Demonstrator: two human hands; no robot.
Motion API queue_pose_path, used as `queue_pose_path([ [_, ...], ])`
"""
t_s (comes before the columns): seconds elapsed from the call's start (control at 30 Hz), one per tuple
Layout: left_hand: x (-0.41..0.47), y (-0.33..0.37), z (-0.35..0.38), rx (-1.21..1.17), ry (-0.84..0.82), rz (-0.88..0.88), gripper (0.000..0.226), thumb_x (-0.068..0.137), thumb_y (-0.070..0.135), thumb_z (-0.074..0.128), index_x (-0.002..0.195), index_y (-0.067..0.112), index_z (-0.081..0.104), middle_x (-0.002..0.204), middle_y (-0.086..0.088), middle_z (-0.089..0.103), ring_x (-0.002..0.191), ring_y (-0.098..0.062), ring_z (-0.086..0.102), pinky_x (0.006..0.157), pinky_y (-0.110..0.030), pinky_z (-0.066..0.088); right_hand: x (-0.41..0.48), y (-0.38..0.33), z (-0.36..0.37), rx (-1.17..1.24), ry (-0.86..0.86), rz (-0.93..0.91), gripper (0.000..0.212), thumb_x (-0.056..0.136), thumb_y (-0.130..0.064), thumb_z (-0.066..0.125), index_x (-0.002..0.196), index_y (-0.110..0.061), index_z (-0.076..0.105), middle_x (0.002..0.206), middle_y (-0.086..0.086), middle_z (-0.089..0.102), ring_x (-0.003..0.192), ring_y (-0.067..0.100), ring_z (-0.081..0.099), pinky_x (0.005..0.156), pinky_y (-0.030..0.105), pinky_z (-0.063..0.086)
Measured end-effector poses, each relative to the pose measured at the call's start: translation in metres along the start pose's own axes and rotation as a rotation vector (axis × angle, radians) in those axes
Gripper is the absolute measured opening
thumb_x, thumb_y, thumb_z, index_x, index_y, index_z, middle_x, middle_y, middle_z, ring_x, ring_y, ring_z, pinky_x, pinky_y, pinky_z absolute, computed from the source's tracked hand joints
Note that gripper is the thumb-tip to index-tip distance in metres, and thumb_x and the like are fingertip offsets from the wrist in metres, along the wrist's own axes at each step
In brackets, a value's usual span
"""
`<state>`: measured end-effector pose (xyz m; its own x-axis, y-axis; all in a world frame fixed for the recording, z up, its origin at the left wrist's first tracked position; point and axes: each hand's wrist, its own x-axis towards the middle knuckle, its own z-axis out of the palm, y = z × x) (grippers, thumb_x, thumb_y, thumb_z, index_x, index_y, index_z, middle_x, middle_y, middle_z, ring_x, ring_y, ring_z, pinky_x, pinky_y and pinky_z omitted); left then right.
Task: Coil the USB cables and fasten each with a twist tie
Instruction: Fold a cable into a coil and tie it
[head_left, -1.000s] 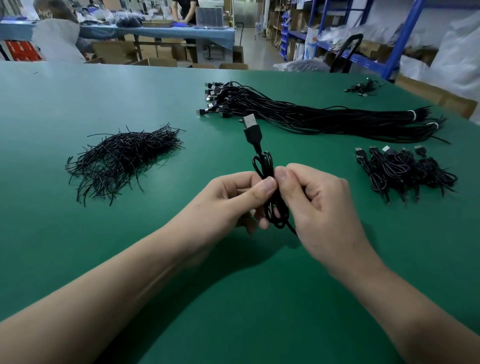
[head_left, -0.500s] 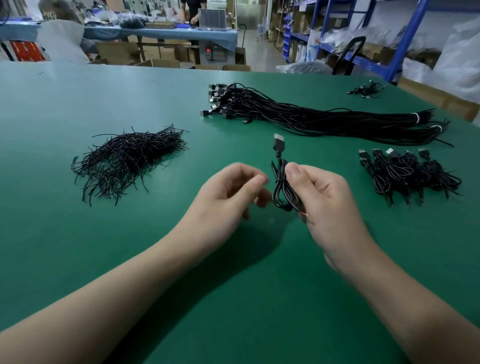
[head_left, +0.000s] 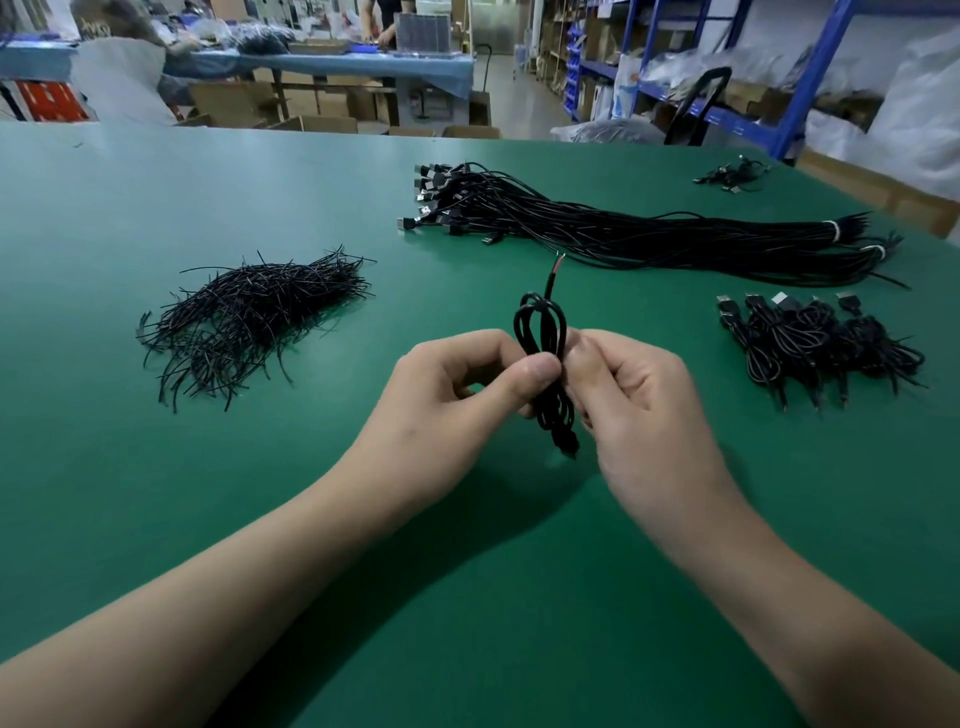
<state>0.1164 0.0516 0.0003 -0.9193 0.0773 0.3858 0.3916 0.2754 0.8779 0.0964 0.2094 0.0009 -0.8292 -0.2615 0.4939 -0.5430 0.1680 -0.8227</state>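
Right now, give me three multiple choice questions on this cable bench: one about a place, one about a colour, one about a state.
1. Where is the pile of twist ties? A) person's left B) person's right C) inside a bin
2. Table top colour? A) grey B) green C) white
3. The coiled cable is: A) flat on the table B) dangling from one hand C) gripped by both hands

A: the pile lies left of the left hand.
B: the surface is green.
C: left hand and right hand both pinch the coil.
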Motion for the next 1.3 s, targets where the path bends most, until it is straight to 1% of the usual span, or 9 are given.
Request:
queue_pose_path([
  [0.13, -0.002, 0.007, 0.004, -0.233, -0.074, -0.039, 0.034, 0.099, 0.031, 0.058, 0.074, 0.009, 0.059, 0.068, 0.006, 0.062, 0.062, -0.002, 0.052, 0.061, -0.013, 0.039, -0.001, -0.004, -0.003, -0.101, 0.049, -0.087, 0.048, 0.104, -0.030, 0.045, 0.070, 0.001, 0.056, 0.057, 0.010, 0.050, 0.055, 0.028, 0.044, 0.052, 0.046, 0.037],
  [0.33, -0.002, 0.011, 0.006, -0.416, -0.187, -0.263, 0.035, 0.096, 0.038, 0.054, 0.081, 0.007, 0.057, 0.068, 0.008, 0.058, 0.061, -0.008, 0.047, 0.059, -0.023, 0.033, -0.001, -0.008, -0.012, -0.338, 0.086, -0.295, 0.044, 0.104, -0.024, 0.050, 0.062, -0.012, 0.041, 0.053, -0.007, 0.029, 0.048, 0.011, 0.027, 0.048, 0.026, 0.022],
  [0.43, 0.000, 0.014, 0.003, -0.550, -0.285, -0.446, 0.025, 0.087, 0.034, 0.057, 0.064, 0.024, 0.061, 0.061, 0.008, 0.052, 0.058, -0.011, 0.043, 0.057, -0.025, 0.030, 0.000, -0.008, -0.016, -0.534, 0.081, -0.428, 0.044, 0.103, -0.024, 0.052, 0.063, -0.005, 0.053, 0.052, -0.005, 0.034, 0.046, 0.018, 0.032, 0.045, 0.032, 0.027],
  [0.57, 0.001, 0.014, -0.007, -0.683, -0.406, -0.596, 0.019, 0.075, 0.024, 0.065, 0.056, 0.025, 0.066, 0.061, 0.006, 0.049, 0.052, -0.009, 0.043, 0.053, -0.025, 0.027, -0.001, -0.013, -0.014, -0.673, 0.081, -0.607, 0.038, 0.101, -0.024, 0.053, 0.069, -0.021, 0.034, 0.064, -0.009, 0.023, 0.055, 0.015, 0.021, 0.049, 0.031, 0.023],
  [0.77, 0.005, 0.004, -0.009, -0.582, -0.304, -0.621, 0.009, 0.076, 0.030, 0.069, 0.077, 0.021, 0.069, 0.063, 0.003, 0.048, 0.055, -0.013, 0.043, 0.050, -0.021, 0.033, -0.003, -0.005, -0.012, -0.684, -0.031, -0.391, 0.041, 0.104, -0.039, 0.040, 0.069, -0.019, 0.037, 0.056, -0.007, 0.032, 0.049, 0.022, 0.034, 0.044, 0.040, 0.034],
  [0.93, 0.008, -0.001, -0.011, -0.606, -0.249, -0.644, 0.023, 0.068, 0.042, 0.075, 0.058, 0.023, 0.067, 0.058, 0.005, 0.049, 0.049, -0.009, 0.047, 0.052, -0.021, 0.031, 0.005, -0.019, -0.019, -0.767, -0.078, -0.344, 0.039, 0.098, -0.056, 0.044, 0.104, -0.019, 0.057, 0.093, -0.010, 0.051, 0.084, 0.015, 0.052, 0.070, 0.035, 0.045],
  [1.03, 0.006, -0.003, -0.011, -0.664, -0.217, -0.651, 0.015, 0.069, 0.036, 0.075, 0.072, 0.021, 0.072, 0.063, 0.005, 0.055, 0.050, -0.006, 0.049, 0.060, -0.027, 0.028, 0.010, -0.024, -0.023, -0.789, -0.285, -0.432, 0.041, 0.096, -0.051, 0.054, 0.124, -0.022, 0.060, 0.119, -0.003, 0.053, 0.108, 0.019, 0.053, 0.091, 0.039, 0.045],
  [1.13, 0.006, -0.004, -0.011, -0.678, -0.197, -0.632, 0.018, 0.085, 0.033, 0.068, 0.076, 0.020, 0.075, 0.062, 0.007, 0.056, 0.049, -0.005, 0.048, 0.050, -0.020, 0.037, 0.007, -0.023, -0.026, -0.812, -0.327, -0.491, 0.037, 0.096, -0.045, 0.059, 0.125, -0.024, 0.065, 0.123, -0.001, 0.056, 0.112, 0.020, 0.055, 0.093, 0.040, 0.044],
  [1.3, 0.004, -0.003, -0.009, -0.680, -0.169, -0.596, 0.017, 0.074, 0.043, 0.072, 0.074, 0.027, 0.078, 0.070, 0.004, 0.057, 0.060, -0.010, 0.050, 0.046, -0.018, 0.041, 0.006, -0.018, -0.036, -0.816, -0.375, -0.487, 0.044, 0.090, -0.020, 0.061, 0.133, -0.025, 0.062, 0.131, -0.005, 0.058, 0.124, 0.015, 0.053, 0.101, 0.038, 0.042],
])
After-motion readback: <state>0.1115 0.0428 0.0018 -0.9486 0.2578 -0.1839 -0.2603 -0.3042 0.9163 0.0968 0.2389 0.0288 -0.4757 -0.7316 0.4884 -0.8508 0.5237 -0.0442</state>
